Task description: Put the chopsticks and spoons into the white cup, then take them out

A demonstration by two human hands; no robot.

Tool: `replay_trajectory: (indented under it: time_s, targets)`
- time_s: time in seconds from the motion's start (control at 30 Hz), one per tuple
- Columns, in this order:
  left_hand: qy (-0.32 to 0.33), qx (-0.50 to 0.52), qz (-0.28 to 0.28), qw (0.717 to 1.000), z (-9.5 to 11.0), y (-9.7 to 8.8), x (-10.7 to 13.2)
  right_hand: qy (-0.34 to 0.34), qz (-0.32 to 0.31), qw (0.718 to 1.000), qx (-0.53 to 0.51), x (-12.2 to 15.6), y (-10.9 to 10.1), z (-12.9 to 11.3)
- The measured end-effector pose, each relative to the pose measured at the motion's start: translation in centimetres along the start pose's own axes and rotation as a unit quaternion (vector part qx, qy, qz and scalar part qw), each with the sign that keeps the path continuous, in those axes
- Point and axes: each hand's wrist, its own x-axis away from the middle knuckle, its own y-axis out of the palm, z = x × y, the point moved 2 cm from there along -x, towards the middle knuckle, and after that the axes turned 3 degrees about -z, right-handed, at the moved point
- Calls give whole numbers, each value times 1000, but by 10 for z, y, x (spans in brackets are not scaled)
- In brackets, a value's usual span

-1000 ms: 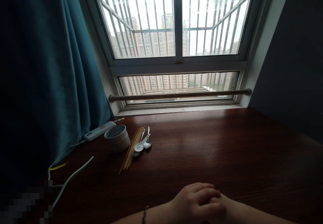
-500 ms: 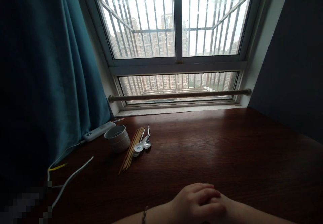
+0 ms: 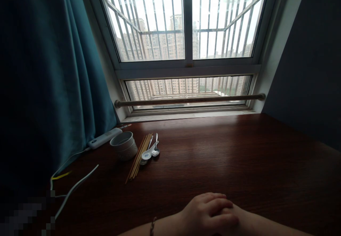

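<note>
My left hand [image 3: 205, 209] rests at the near edge of the dark wooden table [image 3: 226, 158], with a thin bracelet on its wrist. Its fingers lie flat across my right hand [image 3: 241, 217], which is mostly covered, so its fingers do not show. Neither hand holds anything that I can see. Far to the left stand a pale ceramic cup [image 3: 124, 144], a bundle of wooden chopsticks [image 3: 138, 157] and a few spoons [image 3: 152, 150], all well away from my hands.
A white power strip [image 3: 104, 138] with white and yellow cables [image 3: 71, 190] lies at the table's left. A teal curtain [image 3: 48, 80] hangs on the left. A barred window with a wooden rail [image 3: 190, 100] runs behind the table, and a dark wall [image 3: 306, 62] closes the right.
</note>
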Motion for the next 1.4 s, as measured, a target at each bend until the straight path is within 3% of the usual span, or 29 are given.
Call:
replay_trajectory:
  time_s: [0.13,0.53,0.7,1.0,1.4]
  targets:
    - [-1,-7,-1,1000,0,1,1,-4,-3,1000,-8,-5,-8,-2]
    - [1,-6,2,1000,1,-2,-2,24,-12,1000,-15,-3,-6,0]
    - [6,-1,30,1000,1,-5,-3,22,-12,1000,-18,-4,6,3]
    - [-4,-2,1,1000,0,0,1,43,-13,999,-4,13,39,14]
    - [2,-1,8,1000,1,0,0,27,-25,999,38,32,36,20]
